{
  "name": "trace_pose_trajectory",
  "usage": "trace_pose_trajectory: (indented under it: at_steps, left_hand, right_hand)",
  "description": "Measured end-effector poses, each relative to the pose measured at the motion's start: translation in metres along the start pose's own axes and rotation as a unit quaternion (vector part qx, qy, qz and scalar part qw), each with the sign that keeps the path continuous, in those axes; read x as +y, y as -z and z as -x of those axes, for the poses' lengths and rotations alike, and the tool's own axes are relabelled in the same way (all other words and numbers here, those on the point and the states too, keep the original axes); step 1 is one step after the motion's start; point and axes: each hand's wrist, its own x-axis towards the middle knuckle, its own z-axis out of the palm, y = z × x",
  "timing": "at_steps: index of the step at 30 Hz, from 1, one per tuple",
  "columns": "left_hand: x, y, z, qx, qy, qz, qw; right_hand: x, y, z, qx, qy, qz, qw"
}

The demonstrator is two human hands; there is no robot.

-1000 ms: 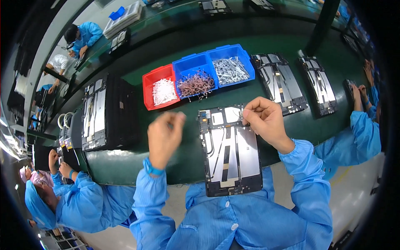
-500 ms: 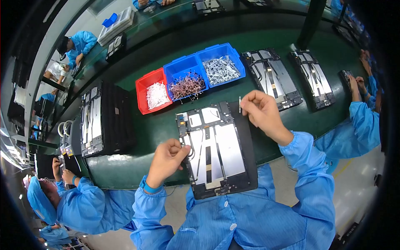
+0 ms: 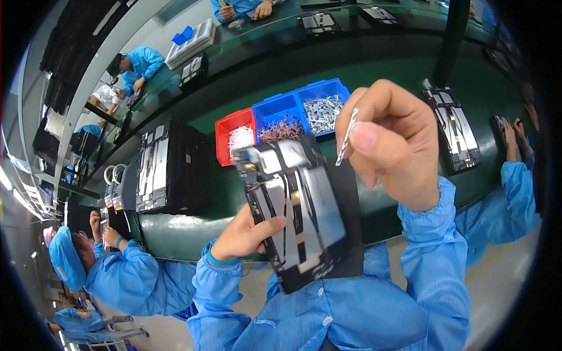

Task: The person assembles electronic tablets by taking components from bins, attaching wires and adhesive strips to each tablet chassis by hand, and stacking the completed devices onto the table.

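The left hand point(image 3: 241, 235) pinched an opened tablet point(image 3: 295, 213) between its fingers at the eight o'clock edge; toward one o'clock, the right hand's point(image 3: 398, 143) fingers pinched a silver strip point(image 3: 345, 141).

Open device point(image 3: 298, 213): upper end blurred. Left hand point(image 3: 240, 237): fingers partly hidden under it. Middle blue bin point(image 3: 275, 107) beyond it: front partly blocked. Farther beyond, co-worker point(image 3: 234, 7) cropped.

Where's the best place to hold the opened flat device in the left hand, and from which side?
Probably grip the device around mid-length on its left long edge, coming from the left, as the left hand does. It is thin and tilted, with that edge facing the hand; keeping near the edge should spare the exposed silver panel.
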Motion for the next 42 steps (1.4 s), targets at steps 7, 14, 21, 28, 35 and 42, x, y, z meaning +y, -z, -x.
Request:
trace_pose_trajectory:
  at_steps: [7,14,21,28,35,42]
  left_hand:
    - [-0.035,-0.034,-0.05,0.304,-0.393,-0.312,0.81]
    - [-0.041,-0.04,-0.062,0.315,-0.428,-0.438,0.725]
    - [-0.038,-0.044,-0.059,0.322,-0.404,-0.435,0.737]
    - [-0.035,-0.045,-0.061,0.332,-0.408,-0.449,0.722]
    - [-0.036,-0.046,-0.061,0.337,-0.417,-0.451,0.713]
    - [-0.032,-0.049,-0.056,0.351,-0.336,-0.405,0.774]
  right_hand:
    - [0.009,-0.007,0.004,-0.077,-0.09,-0.116,0.986]
    - [0.013,-0.021,0.016,-0.133,-0.123,-0.141,0.973]
    - [0.017,-0.021,0.016,-0.141,-0.132,-0.118,0.974]
    - [0.016,-0.02,0.013,-0.145,-0.108,-0.096,0.979]
    - [0.018,-0.017,0.012,-0.156,-0.121,-0.109,0.974]
    - [0.018,-0.019,0.012,-0.138,-0.133,-0.122,0.974]
